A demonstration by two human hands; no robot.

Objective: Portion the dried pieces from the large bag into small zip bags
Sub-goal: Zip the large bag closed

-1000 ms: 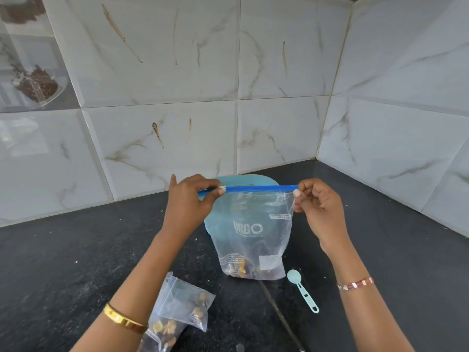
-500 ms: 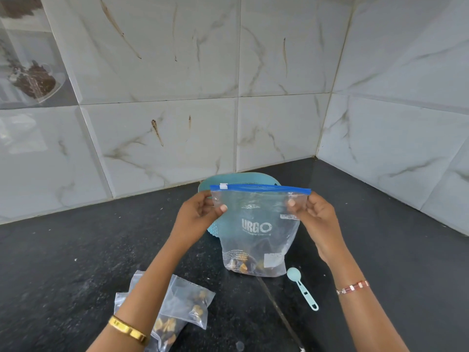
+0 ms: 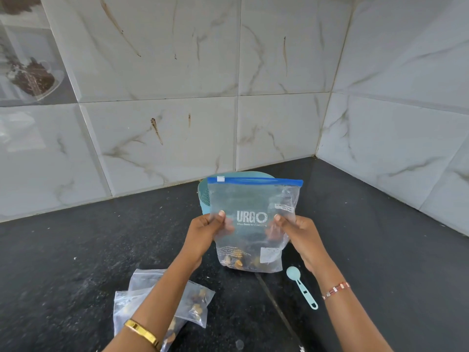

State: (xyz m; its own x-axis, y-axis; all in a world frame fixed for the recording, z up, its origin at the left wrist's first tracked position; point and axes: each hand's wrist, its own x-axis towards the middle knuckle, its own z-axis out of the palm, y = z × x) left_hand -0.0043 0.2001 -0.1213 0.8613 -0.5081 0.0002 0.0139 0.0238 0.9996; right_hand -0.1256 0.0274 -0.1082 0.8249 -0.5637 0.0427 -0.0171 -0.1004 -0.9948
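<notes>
I hold the large clear zip bag [image 3: 253, 199] upright over the dark counter. It has a blue zip strip along the top, white "URGO" print, and a few dried pieces [image 3: 239, 262] at its bottom. My left hand [image 3: 203, 232] pinches its left side at mid height. My right hand [image 3: 299, 235] pinches its right side. Small zip bags [image 3: 195, 301] with dried pieces lie on the counter below my left forearm, partly hidden by it.
A teal bowl [image 3: 203, 196] stands behind the large bag, mostly hidden. A teal measuring spoon [image 3: 300, 285] lies on the black counter [image 3: 76, 250] right of the bag. Tiled walls meet in a corner at the back right.
Both hands slid from the blue zip strip down to the bag's sides at mid height. The bag now stands lower and nearer to me.
</notes>
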